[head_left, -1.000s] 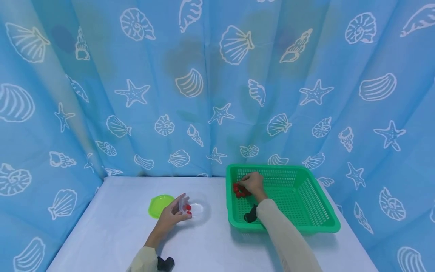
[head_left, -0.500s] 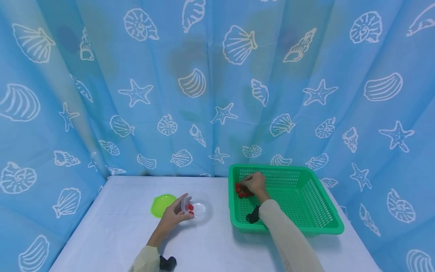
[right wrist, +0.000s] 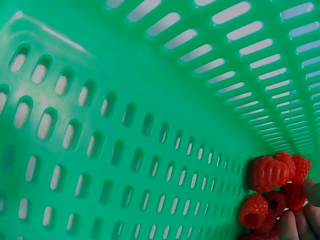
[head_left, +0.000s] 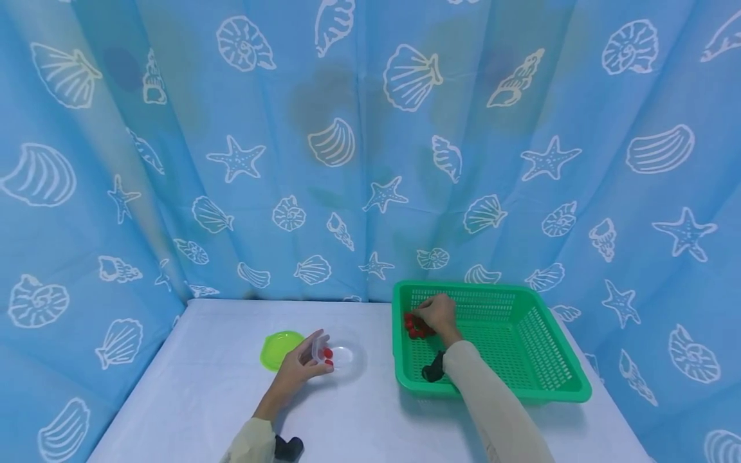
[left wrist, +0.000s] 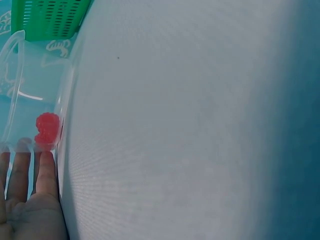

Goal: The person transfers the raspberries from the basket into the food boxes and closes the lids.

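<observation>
My left hand [head_left: 295,370] holds the left side of a clear plastic container [head_left: 345,355], thumb at the near side and fingers at the far side. Red raspberries [left wrist: 47,127] lie inside it by the fingertips in the left wrist view. My right hand [head_left: 438,312] reaches into the left part of a green basket [head_left: 492,389], over a small heap of raspberries [head_left: 415,326]. In the right wrist view its thumb and fingers [right wrist: 290,225] close on a raspberry [right wrist: 293,195] at the heap's edge; the hand is partly cut off by the frame.
A lime-green lid [head_left: 280,349] lies on the white table [head_left: 226,392], left of the container. The basket's slotted walls rise around my right hand. Behind the table hangs a blue curtain [head_left: 347,225] with white shells and starfish.
The head view has shifted slightly, so everything appears a little further right. Both hands stay at the container and at the raspberry heap, with hardly any movement.
</observation>
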`<action>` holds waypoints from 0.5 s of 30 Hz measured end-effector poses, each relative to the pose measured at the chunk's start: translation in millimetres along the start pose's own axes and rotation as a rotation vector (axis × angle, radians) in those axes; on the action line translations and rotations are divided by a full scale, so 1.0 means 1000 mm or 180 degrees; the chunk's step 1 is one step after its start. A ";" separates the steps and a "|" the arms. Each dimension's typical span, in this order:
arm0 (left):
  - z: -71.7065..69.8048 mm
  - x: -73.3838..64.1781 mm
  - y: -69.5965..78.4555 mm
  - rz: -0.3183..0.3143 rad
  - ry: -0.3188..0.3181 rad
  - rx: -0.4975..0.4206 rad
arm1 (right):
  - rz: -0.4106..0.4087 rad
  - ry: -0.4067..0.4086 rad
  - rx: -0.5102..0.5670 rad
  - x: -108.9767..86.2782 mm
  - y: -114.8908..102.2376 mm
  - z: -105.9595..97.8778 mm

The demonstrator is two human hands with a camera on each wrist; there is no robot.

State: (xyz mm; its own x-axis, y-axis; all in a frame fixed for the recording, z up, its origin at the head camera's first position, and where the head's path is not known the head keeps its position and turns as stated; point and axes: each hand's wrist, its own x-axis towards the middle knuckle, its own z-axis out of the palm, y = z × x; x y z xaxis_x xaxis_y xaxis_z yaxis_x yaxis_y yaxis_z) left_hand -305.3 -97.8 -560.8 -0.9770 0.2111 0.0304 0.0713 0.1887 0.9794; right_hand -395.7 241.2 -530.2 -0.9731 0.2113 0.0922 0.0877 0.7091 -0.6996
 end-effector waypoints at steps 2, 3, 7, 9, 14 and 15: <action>0.001 0.001 -0.001 0.0007 0.0003 0.0051 | 0.0027 0.0011 0.0004 -0.001 -0.002 -0.001; 0.001 0.001 -0.001 0.0024 0.0011 0.0068 | 0.0037 0.0015 -0.0009 -0.002 -0.003 -0.001; 0.000 0.004 -0.007 0.0036 0.0025 0.0060 | 0.0047 0.0017 -0.0019 -0.003 -0.008 -0.002; -0.001 0.006 -0.013 0.0018 0.0042 0.0034 | 0.0041 0.0026 -0.0003 -0.003 -0.010 -0.002; -0.001 0.011 -0.024 -0.0054 0.0043 0.0081 | 0.0021 0.0015 0.0042 -0.003 -0.009 -0.003; -0.001 0.011 -0.024 -0.0063 0.0032 0.0083 | 0.0000 0.0006 0.0039 -0.003 -0.007 -0.004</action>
State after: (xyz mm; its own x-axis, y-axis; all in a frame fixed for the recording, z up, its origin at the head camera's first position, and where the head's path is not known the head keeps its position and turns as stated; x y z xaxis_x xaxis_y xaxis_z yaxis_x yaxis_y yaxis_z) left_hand -318.3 -101.1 -583.8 -0.9802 0.1976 0.0131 0.0569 0.2179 0.9743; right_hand -392.3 237.6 -522.7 -0.9727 0.2126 0.0935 0.0850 0.7007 -0.7083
